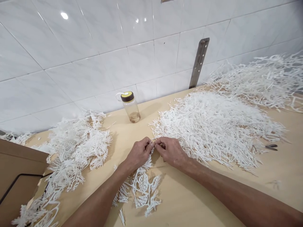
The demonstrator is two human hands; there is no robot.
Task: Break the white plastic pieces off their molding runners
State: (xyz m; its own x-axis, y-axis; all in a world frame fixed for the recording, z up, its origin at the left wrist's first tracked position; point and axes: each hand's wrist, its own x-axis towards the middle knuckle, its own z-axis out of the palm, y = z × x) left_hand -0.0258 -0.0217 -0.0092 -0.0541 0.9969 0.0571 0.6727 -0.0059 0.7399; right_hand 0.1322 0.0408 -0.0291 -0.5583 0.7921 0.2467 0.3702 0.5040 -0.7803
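Observed at the back a glossy white tiled wall (78,75), with a grey perforated metal bar (199,63) leaning up against it. Noted below it a pale wood-coloured tabletop (196,198). Found standing upright beyond the hands a clear cylindrical bottle (131,110) with a dark brown and yellow lid, a white loop and brown contents at the base; well apart from the fingers. Recorded at right, just beside the right hand, a broad heap of thin white plastic-like sprigs (217,126), backed by a looser pile of long white strands (260,83). Seen at that heap's right edge a small dark tool (271,147), partly buried, type not determinable. Recorded at left a tangled mound of white branching pieces (78,142), next to a brown cardboard box (21,170).

Located between the fingertips, at table centre, a thin white plastic-like strand (152,141). Pinched narrowly by the left hand (140,153) and likewise by the right hand (171,152), almost tip to tip; finer detail too small to read. Found beneath the left hand and wrist, partly hidden, a white branched cluster (145,187).
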